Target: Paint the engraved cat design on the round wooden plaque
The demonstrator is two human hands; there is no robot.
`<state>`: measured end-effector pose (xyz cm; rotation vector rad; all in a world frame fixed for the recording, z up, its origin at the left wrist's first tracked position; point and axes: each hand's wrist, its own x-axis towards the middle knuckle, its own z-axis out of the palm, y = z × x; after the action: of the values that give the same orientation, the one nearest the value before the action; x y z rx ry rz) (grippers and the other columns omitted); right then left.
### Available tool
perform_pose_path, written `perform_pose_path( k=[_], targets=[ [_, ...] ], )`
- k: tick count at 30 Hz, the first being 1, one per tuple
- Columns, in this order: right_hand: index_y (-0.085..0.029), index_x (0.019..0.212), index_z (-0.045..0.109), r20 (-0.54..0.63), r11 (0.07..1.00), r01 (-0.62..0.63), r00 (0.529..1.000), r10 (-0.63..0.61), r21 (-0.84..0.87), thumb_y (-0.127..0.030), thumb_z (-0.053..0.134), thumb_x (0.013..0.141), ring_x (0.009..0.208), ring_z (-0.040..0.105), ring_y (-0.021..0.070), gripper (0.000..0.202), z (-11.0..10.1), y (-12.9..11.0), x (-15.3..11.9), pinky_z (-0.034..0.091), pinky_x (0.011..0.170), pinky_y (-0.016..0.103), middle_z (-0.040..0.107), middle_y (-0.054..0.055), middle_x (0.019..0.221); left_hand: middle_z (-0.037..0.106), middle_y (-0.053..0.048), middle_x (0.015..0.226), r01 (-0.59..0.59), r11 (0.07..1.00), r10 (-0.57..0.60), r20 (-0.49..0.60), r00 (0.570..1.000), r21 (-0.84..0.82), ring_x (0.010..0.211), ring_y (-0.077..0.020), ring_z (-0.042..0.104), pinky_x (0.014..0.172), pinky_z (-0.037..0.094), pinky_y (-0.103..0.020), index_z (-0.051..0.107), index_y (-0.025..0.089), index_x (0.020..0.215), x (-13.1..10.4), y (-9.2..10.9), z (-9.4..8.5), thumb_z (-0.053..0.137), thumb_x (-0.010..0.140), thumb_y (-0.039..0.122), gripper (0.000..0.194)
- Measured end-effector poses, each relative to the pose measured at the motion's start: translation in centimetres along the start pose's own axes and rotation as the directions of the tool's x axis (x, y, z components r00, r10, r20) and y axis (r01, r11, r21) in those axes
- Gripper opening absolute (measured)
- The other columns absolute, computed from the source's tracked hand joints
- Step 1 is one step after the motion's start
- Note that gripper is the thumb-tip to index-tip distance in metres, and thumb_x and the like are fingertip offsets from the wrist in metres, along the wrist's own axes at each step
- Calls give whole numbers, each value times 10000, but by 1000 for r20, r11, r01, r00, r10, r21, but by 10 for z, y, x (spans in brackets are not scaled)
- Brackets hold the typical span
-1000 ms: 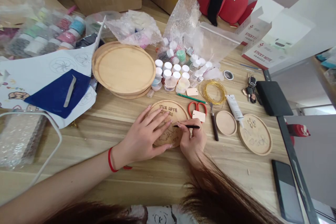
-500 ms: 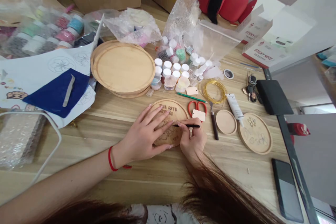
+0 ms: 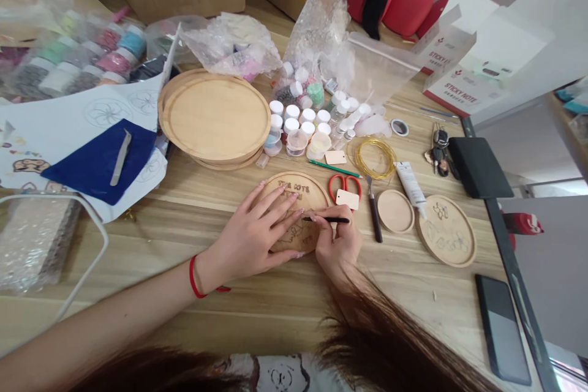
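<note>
A round wooden plate (image 3: pixel 316 191) with a raised rim lies in front of me, bearing brown lettering and line drawings. My left hand (image 3: pixel 255 233) rests flat across its left side, fingers spread, covering part of the drawing. My right hand (image 3: pixel 339 246) is at the plate's right edge, its fingers pinched around a slim black tool (image 3: pixel 337 220). The tool's thin tip points left onto the plate, close to my left fingertips. Its exact kind is too small to make out. Just beyond my right hand lie red-handled scissors (image 3: pixel 353 184) with a pale tag (image 3: pixel 348 199) on them.
To the right are a dark-handled tool (image 3: pixel 375 214), a small round tray (image 3: pixel 395 211), a glue tube (image 3: pixel 410 185), another drawn-on plate (image 3: pixel 448 251) and a phone (image 3: pixel 503 327). Behind stand lidded jars (image 3: pixel 291 112), gold wire (image 3: pixel 375 158) and stacked wooden plates (image 3: pixel 215 116). Tweezers (image 3: pixel 120 158) lie left on blue cloth.
The whole view has shifted up very slightly. Both hands and the black tool keep nearly the same place on the plate.
</note>
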<state>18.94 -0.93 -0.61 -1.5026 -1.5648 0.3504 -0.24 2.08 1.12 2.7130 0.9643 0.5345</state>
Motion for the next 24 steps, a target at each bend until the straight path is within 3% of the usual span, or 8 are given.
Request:
perform_pose_path(
  k=[14,24],
  targets=[
    [-251,881,568,29,965,260,965,-260,-5,-35,533,852,746,607,209,221,-2,0,9,524,734,402,645,4,740,468,-129,1476,-21,1000,21,-17,1000,-5,1404,-347,359,1177,252,-599,529,188,1375,0,-2,2,549,899,550,598],
    [-243,878,559,116,949,316,943,-313,-6,-44,539,860,759,582,218,200,-5,-1,17,496,717,397,629,16,722,409,-120,1519,6,1000,-6,23,1000,-17,1438,-345,296,1198,223,-584,518,202,1387,-2,1,3,525,914,547,585]
  ],
)
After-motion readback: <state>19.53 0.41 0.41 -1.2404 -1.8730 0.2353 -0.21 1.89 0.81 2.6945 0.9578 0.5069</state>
